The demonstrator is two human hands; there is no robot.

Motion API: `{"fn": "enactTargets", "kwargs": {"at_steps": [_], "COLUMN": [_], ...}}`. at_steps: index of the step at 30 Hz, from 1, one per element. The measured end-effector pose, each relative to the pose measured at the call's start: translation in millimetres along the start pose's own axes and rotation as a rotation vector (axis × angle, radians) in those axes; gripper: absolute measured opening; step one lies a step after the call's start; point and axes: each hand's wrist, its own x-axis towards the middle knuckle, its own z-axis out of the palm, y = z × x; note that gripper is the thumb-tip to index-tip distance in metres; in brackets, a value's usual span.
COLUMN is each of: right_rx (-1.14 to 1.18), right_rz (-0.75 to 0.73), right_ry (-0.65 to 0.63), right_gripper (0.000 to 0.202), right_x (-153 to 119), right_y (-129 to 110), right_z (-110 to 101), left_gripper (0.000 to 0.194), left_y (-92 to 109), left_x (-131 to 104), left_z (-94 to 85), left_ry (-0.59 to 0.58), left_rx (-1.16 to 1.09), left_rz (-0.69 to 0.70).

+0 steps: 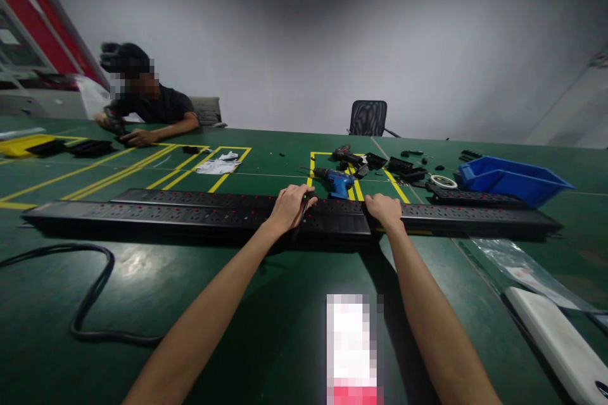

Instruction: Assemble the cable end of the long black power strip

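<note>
Two long black power strips with rows of sockets lie across the table in front of me: a front power strip (190,218) and a second power strip (456,215) behind it, reaching further right. My left hand (289,207) is above the front strip's right part, its fingers closed around a thin black cord-like thing (301,218) whose full shape is hidden. Just past the front strip's right end, my right hand (386,210) curls over the rear strip and grips it; its fingertips are hidden.
Behind the strips lie a blue cordless drill (338,182), another drill (346,155), black parts (406,169) and a tape roll (443,182). A blue bin (513,178) stands right. A black cable (97,285) loops left; a white case (555,335) lies right. Another person (156,107) works far left.
</note>
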Motion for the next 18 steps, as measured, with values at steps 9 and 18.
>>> {"fn": "enactTargets", "kwargs": {"at_steps": [9,18], "right_rx": [0.015,0.017], "right_rz": [0.008,-0.006], "right_ry": [-0.01,0.032], "right_gripper": [0.053,0.052], "right_x": [-0.4,-0.4], "right_y": [-0.6,1.5], "right_z": [0.0,3.2], "left_gripper": [0.024,0.024], "left_y": [8.6,-9.9], "left_x": [0.9,3.2], "left_z": [1.7,6.3], "left_ry": [0.006,-0.047], "left_rx": [-0.036,-0.256], "left_rz": [-0.068,-0.278]}}
